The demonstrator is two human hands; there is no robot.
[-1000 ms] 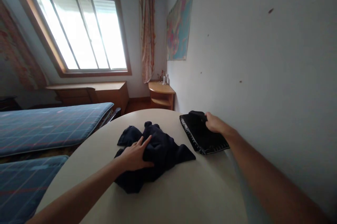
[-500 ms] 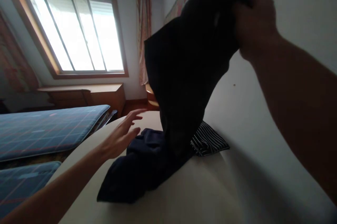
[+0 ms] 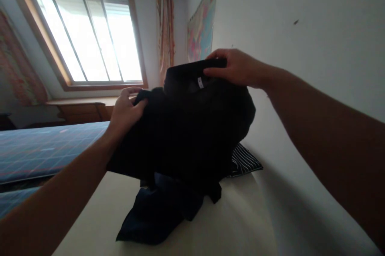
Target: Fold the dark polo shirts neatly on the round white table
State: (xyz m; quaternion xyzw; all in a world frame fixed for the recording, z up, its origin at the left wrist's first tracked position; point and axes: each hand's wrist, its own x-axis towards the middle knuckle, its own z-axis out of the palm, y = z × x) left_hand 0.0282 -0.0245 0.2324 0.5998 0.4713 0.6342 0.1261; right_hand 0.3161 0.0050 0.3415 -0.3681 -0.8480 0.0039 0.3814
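A black collared shirt [image 3: 186,132] hangs spread out between my two hands, with a small white label inside its collar. My right hand [image 3: 237,67] pinches the collar between thumb and fingers. At the shirt's left edge, my left hand [image 3: 126,107] is closed on the cloth near what looks like the shoulder. Below it, a crumpled dark navy garment [image 3: 159,216] lies on the pale surface [image 3: 231,224], partly covered from view. A black-and-white striped folded cloth [image 3: 247,160] shows behind the shirt's lower right side.
A white wall [image 3: 325,39] runs close along the right, with a colourful map [image 3: 202,27] farther back. To the left lies a blue plaid mattress [image 3: 51,148]. Beyond it are a wooden desk [image 3: 81,112] and a bright window [image 3: 90,39] with patterned curtains.
My right hand has come down and left with the black shirt, now at its collar. My left hand has risen and taken hold of the shirt's left side. The shirt is spread wider.
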